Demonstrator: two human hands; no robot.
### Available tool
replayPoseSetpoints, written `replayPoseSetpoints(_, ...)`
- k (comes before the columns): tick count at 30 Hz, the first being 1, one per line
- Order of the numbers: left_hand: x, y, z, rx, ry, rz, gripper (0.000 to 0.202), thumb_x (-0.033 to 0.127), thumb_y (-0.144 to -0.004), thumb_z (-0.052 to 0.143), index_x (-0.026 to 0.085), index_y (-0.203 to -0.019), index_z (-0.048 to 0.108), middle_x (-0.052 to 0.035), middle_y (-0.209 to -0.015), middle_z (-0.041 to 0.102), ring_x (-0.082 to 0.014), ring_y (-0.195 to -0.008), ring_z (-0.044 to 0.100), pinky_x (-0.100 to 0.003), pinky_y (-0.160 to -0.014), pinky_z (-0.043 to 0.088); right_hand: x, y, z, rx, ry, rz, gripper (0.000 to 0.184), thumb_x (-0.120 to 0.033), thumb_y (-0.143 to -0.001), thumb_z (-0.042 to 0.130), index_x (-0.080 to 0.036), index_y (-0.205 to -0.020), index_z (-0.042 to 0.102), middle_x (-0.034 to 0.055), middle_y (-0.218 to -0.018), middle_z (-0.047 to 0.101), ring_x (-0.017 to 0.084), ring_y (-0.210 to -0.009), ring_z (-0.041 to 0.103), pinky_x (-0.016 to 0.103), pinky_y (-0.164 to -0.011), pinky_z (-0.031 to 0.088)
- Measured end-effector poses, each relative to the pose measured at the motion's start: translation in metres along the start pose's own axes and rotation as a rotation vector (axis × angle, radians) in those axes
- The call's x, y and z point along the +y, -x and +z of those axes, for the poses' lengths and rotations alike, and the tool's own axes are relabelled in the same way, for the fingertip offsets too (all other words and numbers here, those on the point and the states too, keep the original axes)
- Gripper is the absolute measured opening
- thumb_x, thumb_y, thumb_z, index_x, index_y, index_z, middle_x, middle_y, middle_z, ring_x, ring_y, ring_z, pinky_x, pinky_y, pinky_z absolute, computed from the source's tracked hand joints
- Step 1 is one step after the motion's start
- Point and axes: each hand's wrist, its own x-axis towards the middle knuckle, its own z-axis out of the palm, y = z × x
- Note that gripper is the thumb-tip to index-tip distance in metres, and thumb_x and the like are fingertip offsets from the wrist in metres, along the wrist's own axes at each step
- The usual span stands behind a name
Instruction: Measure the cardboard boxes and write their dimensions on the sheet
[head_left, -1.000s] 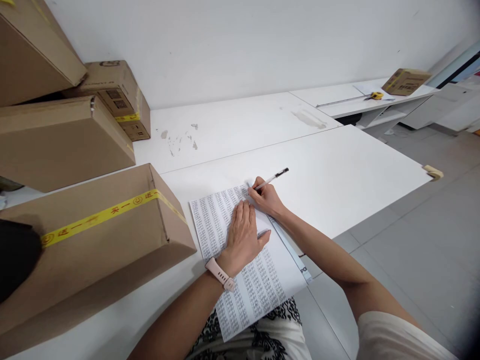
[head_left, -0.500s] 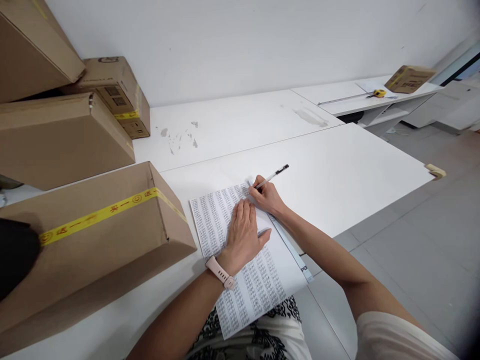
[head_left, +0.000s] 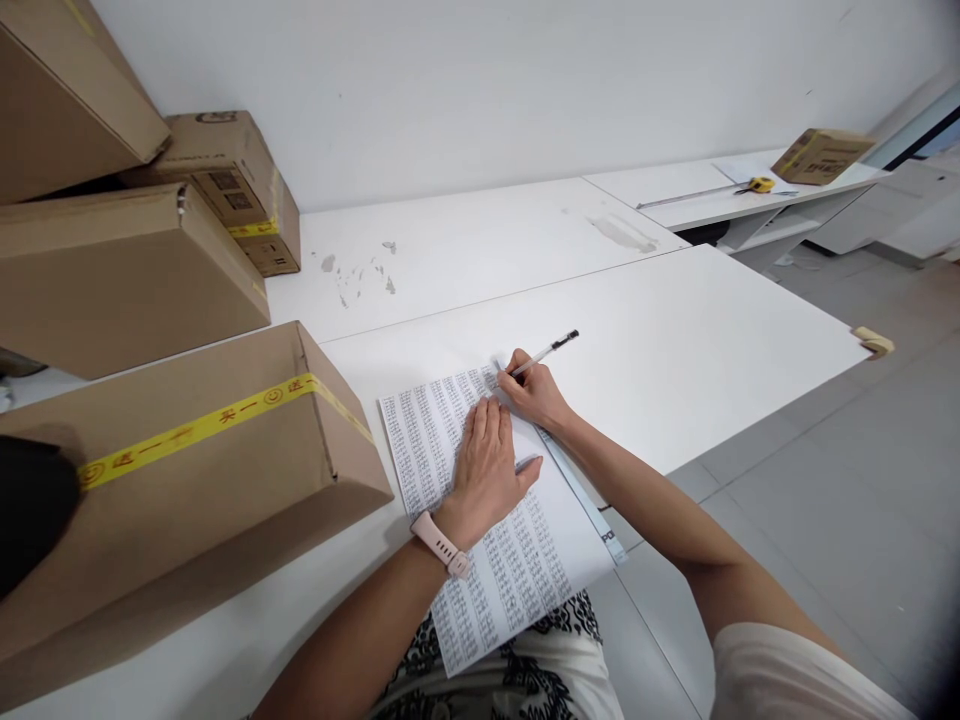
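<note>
A printed sheet (head_left: 431, 440) full of small text lies on the white table (head_left: 675, 350), its near end hanging over the edge. My left hand (head_left: 487, 470), with a pink watch on the wrist, lies flat on the sheet with fingers stretched out. My right hand (head_left: 534, 395) grips a pen (head_left: 546, 353) with its tip at the sheet's top right corner. A ruler (head_left: 581, 495) runs along the sheet's right side, partly under both hands.
Several cardboard boxes crowd the left side, the nearest (head_left: 187, 470) bearing yellow tape. A further table at the back right holds a small box (head_left: 821, 155) and a yellow tape measure (head_left: 761, 185). A tape roll (head_left: 874, 342) sits at the table's right corner.
Both hands have stayed put on the sheet. Only the view has shifted slightly.
</note>
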Motion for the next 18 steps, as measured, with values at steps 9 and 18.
replayPoseSetpoints(9,0.0009,-0.0002,-0.0031,-0.022,-0.007,0.001,0.080,0.052,-0.092,0.049,-0.009,-0.142,0.037,-0.0322,-0.153,0.036,-0.0399,-0.147,0.028,-0.053,-0.121,0.023,0.0012,-0.0005,-0.0001,0.033,-0.023,0.000,0.017,-0.026,-0.079,0.054,-0.023,-0.069,0.040,-0.0068,-0.055,0.038,0.011,-0.053,0.036,0.027,-0.053,0.029)
replayPoseSetpoints(18,0.0005,0.0003,-0.0007,-0.008,-0.005,0.002,0.079,0.053,-0.093,0.046,-0.008,-0.142,0.037,-0.0322,-0.154,0.036,-0.0397,-0.147,0.028,-0.054,-0.120,0.024,0.0032,-0.0004,0.0001,0.010,-0.030,0.003,0.017,-0.028,-0.080,0.054,-0.023,-0.071,0.040,-0.0070,-0.055,0.038,0.011,-0.053,0.035,0.027,-0.053,0.028)
